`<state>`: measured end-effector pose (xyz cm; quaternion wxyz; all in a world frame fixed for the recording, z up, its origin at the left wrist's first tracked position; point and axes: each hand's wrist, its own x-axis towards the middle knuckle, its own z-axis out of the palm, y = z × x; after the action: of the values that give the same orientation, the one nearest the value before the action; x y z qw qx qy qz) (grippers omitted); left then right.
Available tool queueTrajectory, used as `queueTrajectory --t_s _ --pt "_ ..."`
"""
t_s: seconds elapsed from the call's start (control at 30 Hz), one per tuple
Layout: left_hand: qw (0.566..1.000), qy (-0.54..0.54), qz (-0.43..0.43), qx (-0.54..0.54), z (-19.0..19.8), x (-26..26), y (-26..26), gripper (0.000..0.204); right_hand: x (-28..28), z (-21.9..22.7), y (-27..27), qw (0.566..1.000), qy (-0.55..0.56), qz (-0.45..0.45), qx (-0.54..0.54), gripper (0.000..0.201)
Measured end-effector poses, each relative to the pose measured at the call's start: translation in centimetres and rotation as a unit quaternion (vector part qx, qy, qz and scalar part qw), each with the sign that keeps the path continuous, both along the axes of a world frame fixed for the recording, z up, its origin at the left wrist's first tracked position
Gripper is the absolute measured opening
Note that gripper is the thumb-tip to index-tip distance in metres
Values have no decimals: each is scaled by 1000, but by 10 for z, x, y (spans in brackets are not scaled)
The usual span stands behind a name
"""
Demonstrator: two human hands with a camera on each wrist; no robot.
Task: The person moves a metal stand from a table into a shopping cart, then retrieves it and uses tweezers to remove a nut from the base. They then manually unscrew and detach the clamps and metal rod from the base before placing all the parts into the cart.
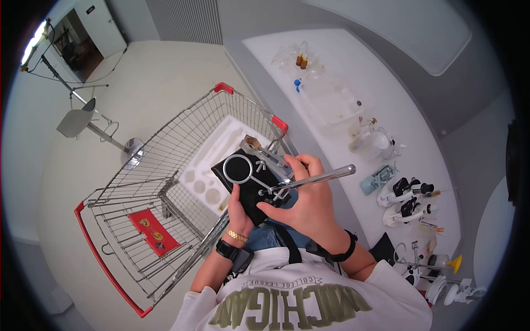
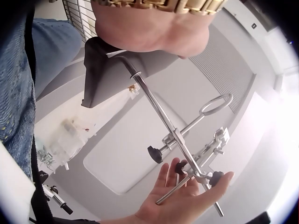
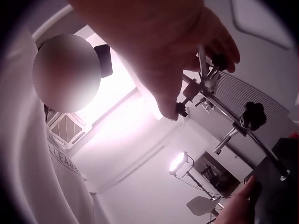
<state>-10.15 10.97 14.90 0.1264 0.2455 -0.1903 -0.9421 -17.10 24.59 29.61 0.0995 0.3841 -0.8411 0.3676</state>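
Observation:
A retort stand is held tilted above the cart's near edge, with a black base (image 1: 245,201), a long metal rod (image 2: 156,105), a support ring (image 2: 230,103) and a clamp (image 1: 253,144). My left hand (image 1: 238,212) grips the base by its edge, thumb on top; the rest of its fingers are hidden in the head view. Toward the rod's free end, my right hand (image 1: 312,204) reaches around the clamp's holder, its thumb at a black knob (image 3: 181,109). In the left wrist view, the right palm (image 2: 173,205) faces the rod and the clamp crosses in front of the fingers.
A wire shopping cart (image 1: 109,270) with red trim stands ahead and left, holding a white foam tray (image 1: 221,138) with cut-outs. Along the right runs a white table (image 1: 342,55) with glassware, two microscopes (image 1: 397,190) and other lab items. A bar stool (image 1: 77,122) stands far left.

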Motion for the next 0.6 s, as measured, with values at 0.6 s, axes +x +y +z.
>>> queueTrajectory --t_s 0.6 --pt "999 -19 32 -23 -9 4 -4 47 -5 -7 3 998 -1 46 -31 80"
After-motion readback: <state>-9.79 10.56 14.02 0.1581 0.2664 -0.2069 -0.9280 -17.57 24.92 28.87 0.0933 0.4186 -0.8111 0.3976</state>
